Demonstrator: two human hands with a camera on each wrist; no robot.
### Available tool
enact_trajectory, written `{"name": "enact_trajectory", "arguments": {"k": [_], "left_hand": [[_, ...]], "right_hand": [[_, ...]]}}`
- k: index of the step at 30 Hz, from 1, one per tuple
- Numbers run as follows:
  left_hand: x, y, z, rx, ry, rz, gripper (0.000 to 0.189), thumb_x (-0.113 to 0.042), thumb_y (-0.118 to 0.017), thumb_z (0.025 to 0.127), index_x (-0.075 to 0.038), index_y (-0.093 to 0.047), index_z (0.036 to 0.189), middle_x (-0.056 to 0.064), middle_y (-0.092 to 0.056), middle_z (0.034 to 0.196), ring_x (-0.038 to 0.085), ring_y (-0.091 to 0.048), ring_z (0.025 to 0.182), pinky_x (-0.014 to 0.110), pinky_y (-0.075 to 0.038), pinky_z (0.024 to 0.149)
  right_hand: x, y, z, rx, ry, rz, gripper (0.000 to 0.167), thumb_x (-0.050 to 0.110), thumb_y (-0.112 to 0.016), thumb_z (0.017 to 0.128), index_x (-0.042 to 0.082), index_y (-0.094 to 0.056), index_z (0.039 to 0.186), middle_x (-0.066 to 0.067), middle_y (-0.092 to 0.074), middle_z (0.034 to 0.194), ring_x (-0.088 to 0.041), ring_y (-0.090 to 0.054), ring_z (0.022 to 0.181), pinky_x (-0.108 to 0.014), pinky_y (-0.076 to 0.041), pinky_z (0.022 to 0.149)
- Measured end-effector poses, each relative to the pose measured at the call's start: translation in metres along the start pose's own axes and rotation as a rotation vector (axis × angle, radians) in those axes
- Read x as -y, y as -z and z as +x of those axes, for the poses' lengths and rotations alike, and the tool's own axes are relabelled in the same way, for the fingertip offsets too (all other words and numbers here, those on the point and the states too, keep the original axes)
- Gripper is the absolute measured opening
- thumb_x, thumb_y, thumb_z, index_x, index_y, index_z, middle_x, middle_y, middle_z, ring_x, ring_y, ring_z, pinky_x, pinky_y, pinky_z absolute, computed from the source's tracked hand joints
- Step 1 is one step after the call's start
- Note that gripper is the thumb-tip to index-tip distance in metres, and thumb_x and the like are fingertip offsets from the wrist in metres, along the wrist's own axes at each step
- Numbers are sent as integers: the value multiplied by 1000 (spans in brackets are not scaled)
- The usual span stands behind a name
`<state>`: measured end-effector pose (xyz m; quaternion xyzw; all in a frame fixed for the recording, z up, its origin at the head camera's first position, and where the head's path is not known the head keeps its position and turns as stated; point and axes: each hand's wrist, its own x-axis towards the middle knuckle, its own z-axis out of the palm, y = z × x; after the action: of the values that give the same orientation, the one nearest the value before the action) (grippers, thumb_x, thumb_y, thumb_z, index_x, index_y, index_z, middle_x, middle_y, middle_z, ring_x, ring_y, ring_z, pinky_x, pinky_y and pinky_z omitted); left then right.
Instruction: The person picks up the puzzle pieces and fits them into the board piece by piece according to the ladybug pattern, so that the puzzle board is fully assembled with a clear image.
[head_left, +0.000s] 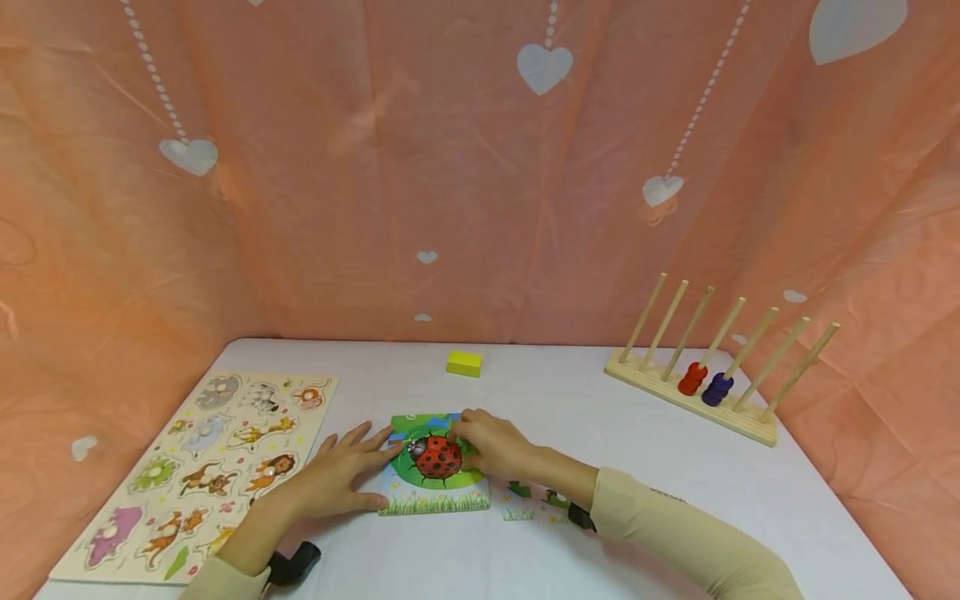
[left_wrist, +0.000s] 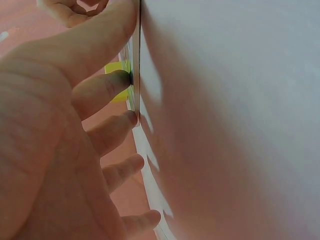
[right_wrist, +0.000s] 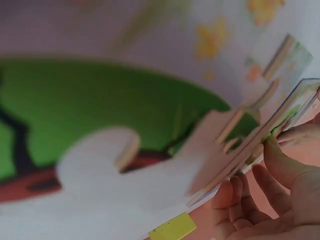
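Note:
A square ladybug puzzle board [head_left: 437,460], with a red spotted beetle on a green oval, lies before me. Against its left edge my left hand [head_left: 341,473] spreads its fingers, with fingertips touching the edge in the left wrist view. My right hand [head_left: 495,446] covers the board's upper right part and grips there, thumb and curled fingers at the edge in the right wrist view. That hand hides what lies under it. Right of the board lie loose jigsaw pieces [head_left: 519,490], partly beneath the right forearm; one green and red piece [right_wrist: 100,105] looms close to the right wrist camera.
A yellow block [head_left: 464,363] sits behind the puzzle. On the left is a large animal peg puzzle [head_left: 225,446], close to my left forearm. A wooden peg stand [head_left: 693,398] with red and purple beads stands at the back right. Fabric walls hang round the white table [head_left: 570,392].

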<state>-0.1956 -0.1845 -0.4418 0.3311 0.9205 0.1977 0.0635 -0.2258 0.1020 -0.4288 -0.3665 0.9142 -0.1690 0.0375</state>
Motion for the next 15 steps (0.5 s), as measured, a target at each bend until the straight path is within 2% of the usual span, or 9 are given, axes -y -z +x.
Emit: {"name": "enact_trajectory", "arguments": {"k": [5, 8, 10, 12, 15], "left_hand": [[-1, 0, -1, -1, 0, -6, 80, -56, -72, 83, -11, -53, 145, 20, -37, 156, 55, -23, 141, 84, -15, 99], [-1, 0, -1, -5, -2, -3, 79, -56, -72, 83, -10, -53, 145, 21, -37, 155, 55, -23, 141, 83, -15, 100], [-1, 0, -1, -7, -3, 0, 79, -56, -71, 83, -10, -53, 145, 21, -37, 155, 55, -24, 141, 83, -15, 100], [-1, 0, -1, -11, -3, 1, 79, -56, -71, 83, -10, -53, 145, 21, -37, 155, 55, -24, 141, 83, -16, 100], [-1, 0, -1, -12, -1, -1, 79, -56, -71, 83, -11, -54, 145, 21, -37, 155, 55, -24, 141, 83, -16, 100]], "right_hand": [[1, 1, -8, -56, 31, 4, 33, 15, -79, 85, 7, -69, 115, -2, -58, 100, -15, -54, 91, -23, -48, 71], [7, 3, -19, -71, 67, -111, 37, 20, -78, 88, 5, -67, 120, -6, -61, 110, -18, -57, 98, -28, -51, 78], [14, 4, -29, -47, 96, -215, 43, 27, -75, 90, 5, -65, 125, -10, -61, 123, -23, -59, 110, -34, -52, 87], [22, 3, -39, 2, 117, -290, 52, 36, -71, 92, 6, -61, 133, -12, -55, 138, -27, -54, 125, -41, -50, 97], [33, -1, -51, 90, 113, -295, 62, 46, -63, 95, 9, -52, 144, -11, -43, 154, -33, -42, 139, -50, -43, 106]]}}
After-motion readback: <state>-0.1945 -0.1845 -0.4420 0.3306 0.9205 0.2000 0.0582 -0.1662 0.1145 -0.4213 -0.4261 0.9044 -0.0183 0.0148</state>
